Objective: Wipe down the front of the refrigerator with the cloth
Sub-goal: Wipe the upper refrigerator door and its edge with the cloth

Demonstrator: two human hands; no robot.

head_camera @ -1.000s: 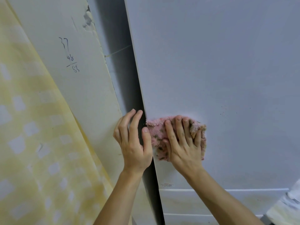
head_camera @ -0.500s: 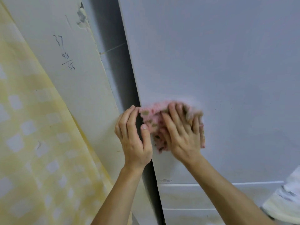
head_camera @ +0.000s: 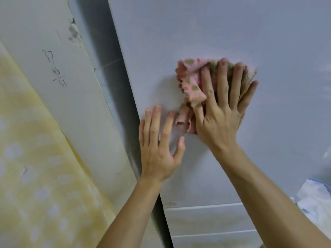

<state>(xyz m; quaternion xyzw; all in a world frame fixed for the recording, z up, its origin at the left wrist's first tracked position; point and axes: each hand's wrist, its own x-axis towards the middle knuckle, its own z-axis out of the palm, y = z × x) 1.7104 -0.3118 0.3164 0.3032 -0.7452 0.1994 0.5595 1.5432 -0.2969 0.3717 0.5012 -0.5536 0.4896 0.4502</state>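
Observation:
The refrigerator door [head_camera: 250, 29] is a pale grey-white panel filling the upper right. A pink cloth [head_camera: 190, 81] with greenish spots lies bunched against it. My right hand [head_camera: 222, 111] presses the cloth flat onto the door with straight, spread fingers. My left hand [head_camera: 159, 145] rests on the door near its left edge, fingers straight, its fingertips just left of the cloth's lower tail. Part of the cloth is hidden under my right hand.
A dark gap [head_camera: 114, 68] runs along the door's left edge. Left of it stands a white wall panel [head_camera: 59, 86] with pencilled numbers, then a yellow patterned curtain [head_camera: 35, 176]. A lower door seam [head_camera: 206, 206] crosses below. White plastic [head_camera: 315, 199] sits at the right edge.
My right hand has slid the cloth up and to the right across the door. My left hand has left the door's edge and flattened onto its front.

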